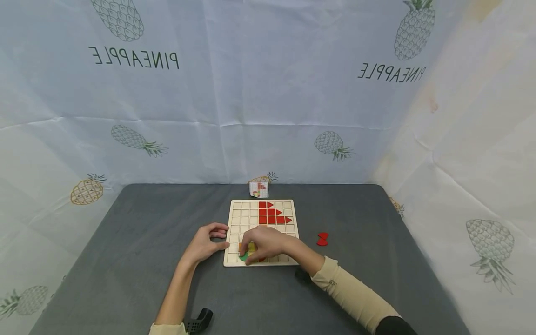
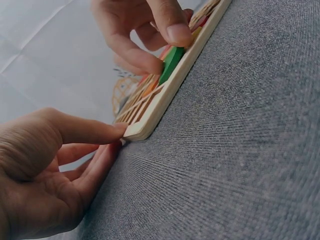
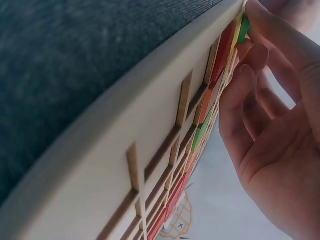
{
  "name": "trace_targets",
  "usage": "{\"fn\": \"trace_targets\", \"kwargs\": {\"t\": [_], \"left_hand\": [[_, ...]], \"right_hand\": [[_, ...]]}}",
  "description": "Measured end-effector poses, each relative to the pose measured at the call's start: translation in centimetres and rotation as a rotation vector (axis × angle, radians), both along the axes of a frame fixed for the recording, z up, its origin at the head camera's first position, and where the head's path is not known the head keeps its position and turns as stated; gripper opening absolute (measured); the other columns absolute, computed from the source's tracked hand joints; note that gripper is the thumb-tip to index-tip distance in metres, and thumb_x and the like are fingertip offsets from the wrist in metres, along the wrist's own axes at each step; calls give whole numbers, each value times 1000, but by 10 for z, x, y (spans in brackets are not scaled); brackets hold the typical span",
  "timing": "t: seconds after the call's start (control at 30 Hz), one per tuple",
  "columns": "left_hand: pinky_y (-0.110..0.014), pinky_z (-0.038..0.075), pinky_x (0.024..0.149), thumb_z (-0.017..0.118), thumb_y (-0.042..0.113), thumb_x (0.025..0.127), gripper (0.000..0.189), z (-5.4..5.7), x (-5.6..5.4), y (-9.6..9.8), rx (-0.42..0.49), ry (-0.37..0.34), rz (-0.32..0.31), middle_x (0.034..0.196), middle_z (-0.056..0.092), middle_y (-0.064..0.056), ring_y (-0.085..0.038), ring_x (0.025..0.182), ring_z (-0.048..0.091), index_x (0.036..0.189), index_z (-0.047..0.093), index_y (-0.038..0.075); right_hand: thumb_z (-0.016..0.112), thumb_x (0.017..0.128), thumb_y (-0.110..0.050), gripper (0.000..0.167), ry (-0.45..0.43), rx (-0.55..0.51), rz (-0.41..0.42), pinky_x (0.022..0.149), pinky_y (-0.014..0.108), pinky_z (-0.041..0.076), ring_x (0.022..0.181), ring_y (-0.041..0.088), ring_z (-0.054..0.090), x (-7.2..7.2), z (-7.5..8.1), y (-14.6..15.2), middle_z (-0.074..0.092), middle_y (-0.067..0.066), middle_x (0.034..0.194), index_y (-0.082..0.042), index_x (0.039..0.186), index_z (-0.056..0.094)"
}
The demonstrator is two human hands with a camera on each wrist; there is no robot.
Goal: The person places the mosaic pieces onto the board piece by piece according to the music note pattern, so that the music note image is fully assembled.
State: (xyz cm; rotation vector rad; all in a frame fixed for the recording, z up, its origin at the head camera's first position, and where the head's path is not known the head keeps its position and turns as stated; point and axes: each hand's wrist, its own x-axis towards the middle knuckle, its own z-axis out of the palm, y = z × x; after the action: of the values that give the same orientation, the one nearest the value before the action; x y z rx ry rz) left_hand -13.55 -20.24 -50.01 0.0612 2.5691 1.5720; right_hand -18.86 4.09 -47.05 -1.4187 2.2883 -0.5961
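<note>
A wooden grid board (image 1: 244,222) lies flat with coloured pieces set in its cells. My left hand (image 1: 206,242) holds its left edge; in the left wrist view the thumb (image 2: 107,132) rests at the corner, with the other fingers lower down beside it. Over the board's near left part, my right hand (image 1: 268,243) pinches a green piece (image 2: 172,64) between thumb and fingers, close against the rim. Yellow, orange and red pieces lie around it, partly hidden under this hand. Red pieces (image 1: 270,212) form stepped rows at the board's far side.
Two loose red pieces (image 1: 322,239) lie on the dark grey table (image 1: 360,279), right of the board. A small pattern card (image 1: 258,189) with a printed grid sits behind the board. Pineapple-print cloth (image 1: 268,93) hangs around the table.
</note>
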Motion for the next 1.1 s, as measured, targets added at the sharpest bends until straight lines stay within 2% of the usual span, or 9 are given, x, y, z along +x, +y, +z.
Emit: {"fn": "trace_targets", "kwargs": {"t": [0.1, 0.3, 0.5, 0.67, 0.83, 0.97, 1.1], "left_hand": [[-23, 57, 83, 87, 0, 87, 49, 0, 0, 0, 1, -1, 5, 124, 72, -26, -34, 112, 73, 132, 69, -6], [-22, 56, 83, 86, -1, 87, 50, 0, 2, 0, 9, -1, 0, 125, 72, -27, -36, 114, 73, 133, 68, -7], [-22, 56, 82, 86, 0, 87, 50, -1, 2, 1, 6, 4, -1, 124, 72, -26, -35, 113, 73, 132, 69, -7], [-22, 56, 82, 87, 0, 86, 48, -1, 0, 2, -2, -1, 17, 122, 73, -24, -32, 111, 73, 131, 70, -5], [-22, 56, 84, 86, -1, 87, 48, -3, 0, 2, -12, -12, 29, 123, 73, -22, -31, 112, 73, 132, 70, -4], [-23, 57, 84, 86, 0, 88, 48, -4, 1, 1, -18, -9, 22, 124, 73, -23, -32, 113, 73, 133, 69, -5], [-23, 56, 85, 86, 0, 87, 48, -4, 1, 1, -17, -7, 25, 124, 73, -23, -32, 114, 73, 133, 69, -5]], "right_hand": [[90, 92, -31, 22, 15, 1, -5, 86, 15, 54, 95, 2, 71, 0, -2, 0, 80, -8, 112, -21, 110, 84], [91, 89, -39, 22, 65, 1, -8, 79, 11, 49, 89, -2, 68, 2, -8, -4, 77, -12, 99, -24, 104, 81], [90, 91, -36, 21, 36, 18, -36, 78, 13, 49, 87, 1, 66, 3, -5, -3, 75, -11, 97, -23, 104, 82], [92, 89, -31, 29, 2, 40, -12, 82, 15, 51, 94, 2, 67, 1, 0, 2, 75, -8, 110, -22, 115, 83], [89, 93, -34, 42, 9, 76, 62, 76, 15, 45, 89, 4, 57, 1, 0, 4, 69, -3, 114, -25, 132, 78], [88, 93, -36, 44, 18, 100, 74, 73, 15, 43, 85, 1, 51, 2, -2, 5, 66, -2, 112, -27, 135, 77], [89, 92, -36, 46, 3, 81, 64, 75, 15, 45, 88, 5, 55, 2, -1, 11, 66, -2, 115, -27, 135, 77]]}}
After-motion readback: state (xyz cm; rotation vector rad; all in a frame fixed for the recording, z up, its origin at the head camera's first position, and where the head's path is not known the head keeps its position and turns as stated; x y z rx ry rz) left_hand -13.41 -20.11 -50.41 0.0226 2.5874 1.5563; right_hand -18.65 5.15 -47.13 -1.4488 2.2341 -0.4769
